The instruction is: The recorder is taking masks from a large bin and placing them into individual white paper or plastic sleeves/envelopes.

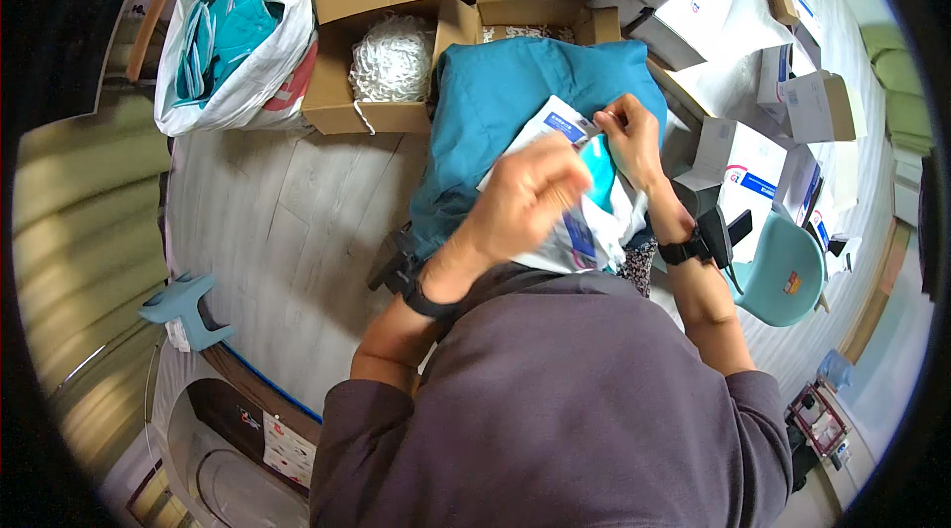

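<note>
Across my lap lies a cushion-like bundle in teal cloth, with white printed packaging with blue panels on top. A glossy teal piece shows between the white sheets of this packaging. My right hand is closed, thumb and fingers pinching at the upper edge of the packaging beside the teal piece. My left hand hovers over the packaging's left part, its fingers curled in and slightly blurred. Whatever it may hold is hidden. Dark straps circle both wrists.
Ahead stands a cardboard box holding tangled white cords, with another open box beside it. A white sack of folded teal pieces sits far left. White boxes and a teal stool are at right.
</note>
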{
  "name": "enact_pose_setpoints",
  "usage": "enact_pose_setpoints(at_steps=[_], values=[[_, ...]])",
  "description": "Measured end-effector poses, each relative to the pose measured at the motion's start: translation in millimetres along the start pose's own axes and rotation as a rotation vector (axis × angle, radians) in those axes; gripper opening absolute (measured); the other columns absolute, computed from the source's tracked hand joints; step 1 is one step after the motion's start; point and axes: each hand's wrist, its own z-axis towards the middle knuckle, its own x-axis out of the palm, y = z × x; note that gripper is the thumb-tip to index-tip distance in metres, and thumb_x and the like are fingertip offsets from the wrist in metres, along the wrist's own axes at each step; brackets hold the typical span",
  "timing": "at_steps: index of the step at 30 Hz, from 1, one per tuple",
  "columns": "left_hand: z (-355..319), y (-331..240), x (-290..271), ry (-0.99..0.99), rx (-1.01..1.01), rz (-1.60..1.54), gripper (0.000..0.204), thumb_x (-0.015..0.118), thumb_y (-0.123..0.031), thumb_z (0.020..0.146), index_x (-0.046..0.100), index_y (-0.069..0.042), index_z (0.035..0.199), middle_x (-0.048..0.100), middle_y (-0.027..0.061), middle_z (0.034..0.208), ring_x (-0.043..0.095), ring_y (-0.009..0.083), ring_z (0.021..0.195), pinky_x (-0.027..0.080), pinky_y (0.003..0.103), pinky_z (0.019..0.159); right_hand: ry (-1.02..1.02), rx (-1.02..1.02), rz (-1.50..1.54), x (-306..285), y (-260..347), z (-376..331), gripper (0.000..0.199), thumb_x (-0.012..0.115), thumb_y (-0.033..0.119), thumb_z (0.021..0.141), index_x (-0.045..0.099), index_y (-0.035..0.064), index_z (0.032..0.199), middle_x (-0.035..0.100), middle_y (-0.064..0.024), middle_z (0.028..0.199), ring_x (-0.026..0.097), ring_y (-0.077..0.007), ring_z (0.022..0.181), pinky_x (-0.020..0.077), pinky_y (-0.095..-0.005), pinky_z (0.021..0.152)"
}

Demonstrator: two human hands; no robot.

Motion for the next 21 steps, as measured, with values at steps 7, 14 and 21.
enact_pose_setpoints(at_steps=[7, 14, 21], values=[[15.5, 84.4, -12.2, -0.307, -0.15, 0.191, 0.03, 0.049, -0.014, 0.099, 0.055, 0.003, 0.076, 0.053, 0.0073, 0.072, 0.051, 0.0159, 0.069, 0.042, 0.029, 0.066, 0.063, -0.017, 0.738, -16.9, 30.0, -20.5, 0.006, 0.063, 0.006, 0.092, 0.059, 0.0026, 0.09, 0.064, -0.0043, 0.096, 0.056, -0.0084, 0.085, 0.0445, -0.0223, 0.078], [18.9, 88.1, -4.0, -0.307, -0.368, 0.353, 0.02, 0.067, -0.019, 0.086, 0.065, 0.001, 0.087, 0.069, 0.0149, 0.086, 0.067, 0.0247, 0.084, 0.051, 0.034, 0.076, 0.205, -0.104, 0.844, -45.7, 33.8, -41.6, 0.013, 0.065, 0.012, 0.089, 0.06, 0.0017, 0.083, 0.061, -0.0097, 0.1, 0.054, -0.0142, 0.088, 0.0411, -0.0274, 0.081], [38.0, 121.7, 10.8, -0.071, -0.67, 0.765, 0.036, 0.072, -0.027, 0.082, 0.068, -0.003, 0.108, 0.069, 0.0174, 0.106, 0.065, 0.0351, 0.1, 0.051, 0.044, 0.085, 0.534, 0.062, 0.681, -41.3, 35.2, -44.1, 0.019, 0.065, 0.015, 0.091, 0.062, -0.0002, 0.08, 0.063, -0.0068, 0.085, 0.054, -0.0121, 0.081, 0.0428, -0.0266, 0.077]])
